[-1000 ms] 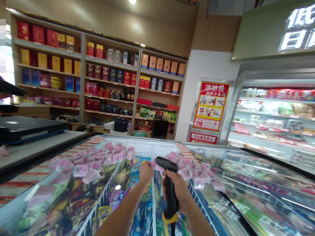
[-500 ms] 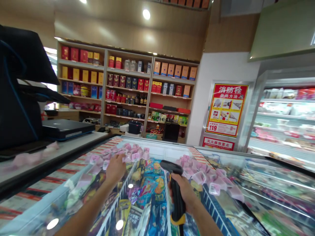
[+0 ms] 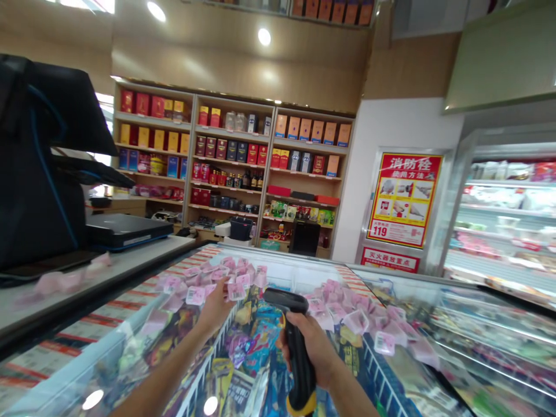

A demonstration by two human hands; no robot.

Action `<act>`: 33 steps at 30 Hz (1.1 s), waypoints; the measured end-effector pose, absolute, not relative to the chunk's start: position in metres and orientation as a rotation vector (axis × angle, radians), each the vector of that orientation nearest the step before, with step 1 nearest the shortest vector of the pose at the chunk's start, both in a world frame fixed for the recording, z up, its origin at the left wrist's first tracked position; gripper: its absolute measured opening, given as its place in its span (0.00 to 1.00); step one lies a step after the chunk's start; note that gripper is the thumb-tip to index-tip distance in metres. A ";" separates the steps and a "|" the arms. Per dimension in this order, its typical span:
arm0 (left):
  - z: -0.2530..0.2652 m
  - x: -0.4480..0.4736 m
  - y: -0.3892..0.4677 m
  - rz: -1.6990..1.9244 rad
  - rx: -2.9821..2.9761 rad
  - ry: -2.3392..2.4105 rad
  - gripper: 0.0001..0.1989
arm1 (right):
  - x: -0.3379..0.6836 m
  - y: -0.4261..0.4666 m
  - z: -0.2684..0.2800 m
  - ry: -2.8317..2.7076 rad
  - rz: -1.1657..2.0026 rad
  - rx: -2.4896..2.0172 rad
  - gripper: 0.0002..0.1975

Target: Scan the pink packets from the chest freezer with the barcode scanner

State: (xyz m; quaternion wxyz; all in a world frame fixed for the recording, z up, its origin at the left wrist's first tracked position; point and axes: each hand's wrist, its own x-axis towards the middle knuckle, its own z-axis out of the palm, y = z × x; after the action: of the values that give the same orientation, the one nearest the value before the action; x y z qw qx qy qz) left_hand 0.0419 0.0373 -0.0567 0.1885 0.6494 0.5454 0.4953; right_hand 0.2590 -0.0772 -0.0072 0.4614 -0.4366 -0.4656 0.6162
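Note:
In my right hand (image 3: 310,341) is a black and yellow handheld barcode scanner (image 3: 299,359), gripped upright with its head tilted toward the left. My left hand (image 3: 216,307) reaches over the glass freezer top and pinches a small pink packet (image 3: 237,289) that carries a barcode label. The scanner head is just right of that packet, with a gap between them. Around my left fingers lies a pile of similar pink packets (image 3: 195,294). A second pile of pink packets (image 3: 347,307) spreads to the right of the scanner.
Beneath the glass, colourful bagged goods (image 3: 260,336) fill wire baskets. To the left, a counter (image 3: 143,260) holds a dark checkout machine (image 3: 39,162) and a few pink packets (image 3: 65,282). Shelves of boxes (image 3: 226,150) line the back wall; a lit display fridge (image 3: 508,214) stands right.
The scanner has moved left, closer to my left hand. My left hand has shifted slightly right, and the barcode packet at its fingertips now shows plainly. The view has shifted slightly.

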 end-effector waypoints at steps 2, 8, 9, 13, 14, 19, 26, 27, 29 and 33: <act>-0.057 0.050 0.039 1.423 1.781 1.449 0.21 | 0.257 -0.080 -0.006 -1.137 1.524 -1.089 0.15; -0.064 0.063 0.045 1.336 1.819 1.597 0.17 | 0.260 -0.080 -0.010 -1.129 1.524 -1.096 0.14; -0.065 0.065 0.046 1.315 1.823 1.633 0.16 | 0.263 -0.079 -0.010 -1.130 1.515 -1.115 0.14; -0.070 0.084 0.046 1.246 1.813 1.737 0.11 | 0.283 -0.070 -0.007 -1.077 1.381 -1.148 0.14; -0.070 0.092 0.045 1.236 1.819 1.750 0.11 | 0.290 -0.068 -0.007 -1.067 1.339 -1.163 0.15; -0.066 0.138 0.038 1.186 1.909 1.692 0.09 | 0.324 -0.062 -0.010 -0.982 1.212 -1.221 0.15; -0.064 0.188 0.030 1.070 2.034 1.551 0.07 | 0.333 -0.063 -0.010 -0.937 1.204 -1.188 0.14; -0.064 0.193 0.030 1.057 2.043 1.554 0.07 | 0.332 -0.063 -0.010 -0.942 1.204 -1.195 0.15; -0.065 0.202 0.031 1.032 2.056 1.572 0.08 | 0.330 -0.064 -0.011 -0.958 1.202 -1.211 0.15; -0.068 0.205 0.035 0.989 2.085 1.624 0.14 | 0.326 -0.063 -0.016 -0.976 1.218 -1.223 0.16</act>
State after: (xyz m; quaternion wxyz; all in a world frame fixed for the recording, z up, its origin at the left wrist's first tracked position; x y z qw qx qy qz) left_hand 0.2052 0.0351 -0.0684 0.1592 0.7295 0.5681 0.3462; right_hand 0.3258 -0.0630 -0.0162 0.5474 -0.5162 -0.4119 0.5140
